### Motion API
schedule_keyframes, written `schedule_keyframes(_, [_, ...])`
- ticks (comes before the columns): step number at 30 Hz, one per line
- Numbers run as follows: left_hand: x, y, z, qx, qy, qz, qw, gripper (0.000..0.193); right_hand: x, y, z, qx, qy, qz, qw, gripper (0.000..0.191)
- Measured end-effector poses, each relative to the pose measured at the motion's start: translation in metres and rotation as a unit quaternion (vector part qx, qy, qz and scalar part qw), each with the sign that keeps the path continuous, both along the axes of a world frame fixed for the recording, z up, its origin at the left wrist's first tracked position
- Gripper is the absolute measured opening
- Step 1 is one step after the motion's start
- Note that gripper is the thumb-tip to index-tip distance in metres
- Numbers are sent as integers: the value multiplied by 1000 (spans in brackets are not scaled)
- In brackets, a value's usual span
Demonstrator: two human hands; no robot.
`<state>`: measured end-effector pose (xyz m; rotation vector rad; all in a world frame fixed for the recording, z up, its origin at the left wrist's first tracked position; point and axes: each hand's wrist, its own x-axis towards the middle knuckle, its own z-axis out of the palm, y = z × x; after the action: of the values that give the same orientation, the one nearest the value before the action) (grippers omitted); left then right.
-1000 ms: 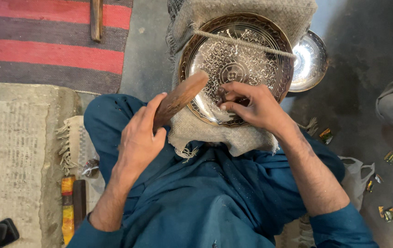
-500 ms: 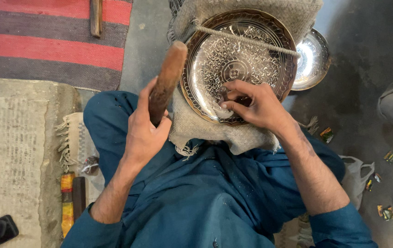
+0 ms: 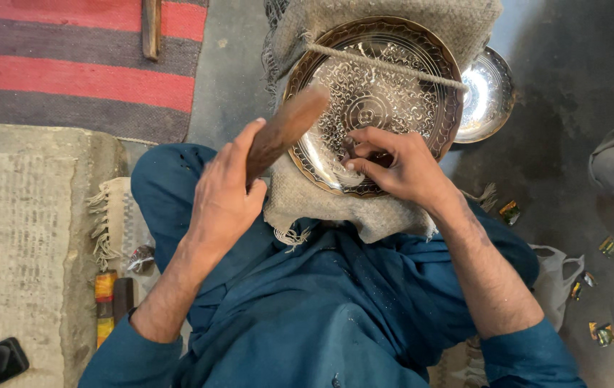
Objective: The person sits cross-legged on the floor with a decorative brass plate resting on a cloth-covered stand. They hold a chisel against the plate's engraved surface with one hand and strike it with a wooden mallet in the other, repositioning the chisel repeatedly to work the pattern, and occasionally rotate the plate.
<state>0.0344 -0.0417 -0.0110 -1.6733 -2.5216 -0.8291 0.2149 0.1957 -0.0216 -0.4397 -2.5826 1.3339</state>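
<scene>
- Sat cross-legged in teal clothing [image 3: 307, 316] across the lower middle of the frame, above a grey floor [image 3: 558, 86].
- Striped red and dark rug [image 3: 56, 65] at upper left; woven mat [image 3: 12, 237] at lower left.
- Burlap padding [image 3: 364, 208] draped under and around a large engraved metal tray [image 3: 386, 93] at upper centre, with a cord [image 3: 386, 65] stretched across its top.
- Smaller shiny bowl [image 3: 490, 93] just beside the tray at upper right.
- Left hand [image 3: 224, 194], left of centre, closed around a wooden mallet [image 3: 285, 129], its head tilted up over the tray's left rim.
- Right hand [image 3: 400, 169] curled on the tray's lower part, fingers pinched as if on a small tool; cannot tell what was held.
- Judged best done with light, even blows, the tool kept steady on the pattern line and the tray pressed firmly into the padding.
</scene>
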Motion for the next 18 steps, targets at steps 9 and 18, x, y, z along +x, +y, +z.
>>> schedule_keyframes(9, [-1,1,-4,5,18,11,1000,76,-1,-1,2,1,-1,-3,1000,32])
schedule_keyframes(18, [-1,2,-4,31,-72,2,997,76,-1,-3,5,-5,3,-7,1000,36])
